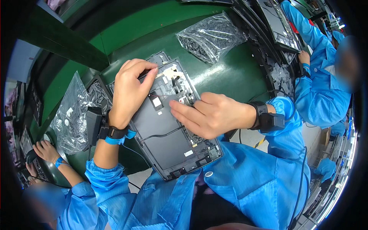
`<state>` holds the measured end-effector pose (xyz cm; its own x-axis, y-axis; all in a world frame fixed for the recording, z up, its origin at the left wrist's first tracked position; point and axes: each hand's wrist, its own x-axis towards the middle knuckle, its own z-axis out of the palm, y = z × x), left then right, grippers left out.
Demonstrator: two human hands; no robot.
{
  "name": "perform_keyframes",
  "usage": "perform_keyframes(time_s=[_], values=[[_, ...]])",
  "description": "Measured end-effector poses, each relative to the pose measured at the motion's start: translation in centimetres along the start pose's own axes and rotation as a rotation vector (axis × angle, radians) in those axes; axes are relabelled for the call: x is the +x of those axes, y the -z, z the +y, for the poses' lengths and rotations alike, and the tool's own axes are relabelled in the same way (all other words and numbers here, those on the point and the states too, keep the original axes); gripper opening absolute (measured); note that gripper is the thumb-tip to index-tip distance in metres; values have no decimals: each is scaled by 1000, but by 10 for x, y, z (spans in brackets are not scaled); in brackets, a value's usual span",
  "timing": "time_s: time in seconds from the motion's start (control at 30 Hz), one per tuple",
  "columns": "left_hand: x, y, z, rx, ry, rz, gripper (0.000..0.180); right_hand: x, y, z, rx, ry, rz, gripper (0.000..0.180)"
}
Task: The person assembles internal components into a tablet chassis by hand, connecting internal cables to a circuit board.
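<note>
A dark flat device casing (165, 149) lies tilted in front of me, its lower end close to my body. Inside it are a large dark panel, a black cable, small white labels and, along the right side, metal parts. My left hand (132, 86) is over its upper left edge, thumb and index finger pinched together; whatever they hold is too small to make out. Over the middle of the casing is my right hand (212, 115), fingers pressed together, their tips at the inner parts beside a small black piece with a white label (156, 101). Its thumb is mostly hidden.
Clear plastic bags of small dark parts lie on the green table (230, 82): one bag (211, 38) beyond the casing, another bag (73, 119) at left. Dark panels (274, 23) are stacked at far right. Co-workers in blue sit left and right. Cables trail from my wrist devices (268, 117).
</note>
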<state>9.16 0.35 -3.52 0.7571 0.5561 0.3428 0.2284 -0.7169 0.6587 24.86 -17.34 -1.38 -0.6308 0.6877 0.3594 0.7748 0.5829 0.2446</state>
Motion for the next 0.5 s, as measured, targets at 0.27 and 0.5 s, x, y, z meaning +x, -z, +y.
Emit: perform_keyframes(time_s=[0.27,0.5], values=[[3,-1,4,14,3,-30,12,3,-19,17,-108,-322,170,28],[8,-4,7,74,-16,-19,11,3,-27,14,-97,-417,76,32]])
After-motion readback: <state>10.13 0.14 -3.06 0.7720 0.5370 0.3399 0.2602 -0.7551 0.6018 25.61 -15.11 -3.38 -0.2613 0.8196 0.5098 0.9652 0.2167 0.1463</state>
